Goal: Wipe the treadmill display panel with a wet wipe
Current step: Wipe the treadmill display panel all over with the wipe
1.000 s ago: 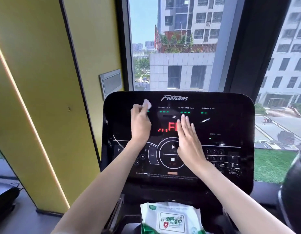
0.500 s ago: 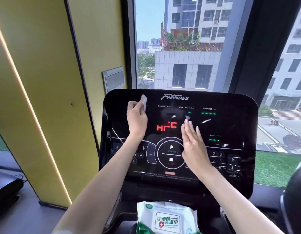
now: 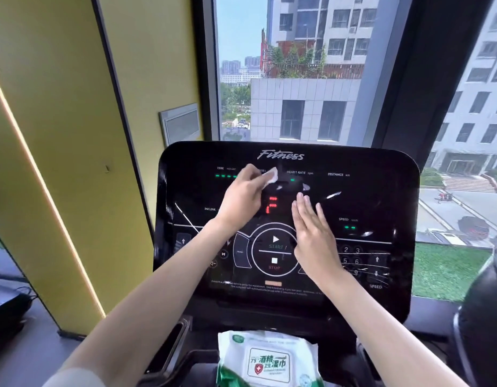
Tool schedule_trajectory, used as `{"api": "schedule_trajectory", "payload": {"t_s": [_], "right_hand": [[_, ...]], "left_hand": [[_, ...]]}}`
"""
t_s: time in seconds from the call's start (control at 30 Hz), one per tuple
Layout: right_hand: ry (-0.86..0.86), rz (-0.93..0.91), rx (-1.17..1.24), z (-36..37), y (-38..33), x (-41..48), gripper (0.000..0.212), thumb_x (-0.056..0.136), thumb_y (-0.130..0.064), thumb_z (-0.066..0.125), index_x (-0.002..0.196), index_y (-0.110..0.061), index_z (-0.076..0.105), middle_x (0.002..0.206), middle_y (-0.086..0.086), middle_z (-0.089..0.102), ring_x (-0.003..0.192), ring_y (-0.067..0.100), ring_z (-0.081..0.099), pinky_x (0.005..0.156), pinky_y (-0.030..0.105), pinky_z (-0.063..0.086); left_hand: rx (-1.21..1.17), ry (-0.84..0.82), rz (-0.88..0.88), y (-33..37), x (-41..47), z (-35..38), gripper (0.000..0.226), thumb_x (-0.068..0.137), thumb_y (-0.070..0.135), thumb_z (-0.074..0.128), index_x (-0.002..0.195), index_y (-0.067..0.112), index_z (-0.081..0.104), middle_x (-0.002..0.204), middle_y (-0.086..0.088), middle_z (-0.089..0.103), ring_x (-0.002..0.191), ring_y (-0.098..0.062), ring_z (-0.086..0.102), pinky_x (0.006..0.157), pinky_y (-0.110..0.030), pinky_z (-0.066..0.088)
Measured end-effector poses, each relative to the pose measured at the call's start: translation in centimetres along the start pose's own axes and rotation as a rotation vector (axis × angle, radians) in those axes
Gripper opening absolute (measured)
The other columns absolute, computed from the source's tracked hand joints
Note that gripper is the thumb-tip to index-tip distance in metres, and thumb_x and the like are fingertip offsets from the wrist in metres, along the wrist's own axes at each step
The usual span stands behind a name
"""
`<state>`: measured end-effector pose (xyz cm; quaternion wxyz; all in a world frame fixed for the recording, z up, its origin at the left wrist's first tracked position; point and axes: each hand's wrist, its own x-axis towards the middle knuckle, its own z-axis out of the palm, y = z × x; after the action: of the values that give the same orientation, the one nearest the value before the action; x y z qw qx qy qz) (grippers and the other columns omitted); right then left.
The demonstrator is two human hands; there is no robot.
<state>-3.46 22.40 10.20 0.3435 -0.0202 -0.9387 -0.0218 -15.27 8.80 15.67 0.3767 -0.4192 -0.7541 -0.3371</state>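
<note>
The black glossy treadmill display panel (image 3: 381, 208) fills the middle of the view, lit with red digits and green dashes. My left hand (image 3: 241, 196) presses a small folded white wet wipe (image 3: 271, 176) against the panel's upper middle, near the calories readout. My right hand (image 3: 314, 233) lies flat on the panel with fingers together and stretched out, just right of the round start/stop control, holding nothing.
A white and green pack of wet wipes (image 3: 268, 361) lies on the console tray below the panel. A yellow wall (image 3: 60, 135) stands to the left. Behind the panel is a large window (image 3: 297, 79). A dark rounded object (image 3: 484, 317) sits at the right edge.
My left hand has slid the wipe to the right along the top of the panel, uncovering the time readout. My right hand has stayed flat in about the same spot.
</note>
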Motion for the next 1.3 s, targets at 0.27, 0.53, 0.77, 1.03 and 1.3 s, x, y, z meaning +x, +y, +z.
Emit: {"api": "schedule_trajectory", "payload": {"t_s": [0.27,0.53,0.77,1.03,1.3], "right_hand": [[0.012,0.025,0.009,0.1,-0.3,0.3,0.074,0.059,0.022,0.057,0.131,0.013,0.041,0.143,0.027,0.035,0.135,0.036,0.033,0.112,0.047,0.024],[-0.001,0.026,-0.006,-0.2,-0.3,0.2,0.078,0.057,0.021,0.057,0.132,0.013,0.04,0.144,0.026,0.034,0.136,0.034,0.031,0.113,0.045,0.021],[-0.007,0.021,-0.005,0.0,-0.3,0.0,0.079,0.056,0.022,0.06,0.132,0.014,0.039,0.144,0.027,0.034,0.135,0.036,0.032,0.112,0.048,0.026],[0.0,0.011,0.012,0.2,-0.2,0.1,0.081,0.054,0.023,0.063,0.132,0.014,0.04,0.143,0.028,0.035,0.133,0.039,0.034,0.11,0.049,0.026],[-0.013,-0.011,-0.021,0.0,-0.2,0.1,0.08,0.054,0.019,0.06,0.131,0.014,0.041,0.142,0.028,0.037,0.134,0.037,0.035,0.111,0.047,0.028]], "left_hand": [[0.064,-0.109,0.121,2.5,0.4,1.5,0.044,0.084,-0.005,0.052,0.122,0.015,0.059,0.092,-0.008,0.048,0.084,-0.023,0.049,0.051,-0.04,0.052],[0.077,-0.115,0.183,2.2,-0.1,2.2,0.046,0.08,-0.012,0.053,0.12,0.011,0.06,0.091,-0.01,0.051,0.081,-0.024,0.048,0.054,-0.04,0.052],[0.066,-0.045,0.087,1.6,0.6,2.1,0.045,0.08,-0.011,0.053,0.118,0.011,0.062,0.087,-0.01,0.052,0.076,-0.026,0.049,0.055,-0.039,0.052],[-0.035,0.05,-0.07,1.6,1.3,1.5,0.038,0.085,-0.01,0.055,0.117,0.008,0.064,0.083,-0.011,0.05,0.073,-0.026,0.049,0.067,-0.037,0.05],[-0.063,0.07,-0.093,2.0,1.3,1.6,0.037,0.085,-0.007,0.054,0.117,0.009,0.064,0.086,-0.008,0.048,0.075,-0.021,0.049,0.067,-0.036,0.051]]}}
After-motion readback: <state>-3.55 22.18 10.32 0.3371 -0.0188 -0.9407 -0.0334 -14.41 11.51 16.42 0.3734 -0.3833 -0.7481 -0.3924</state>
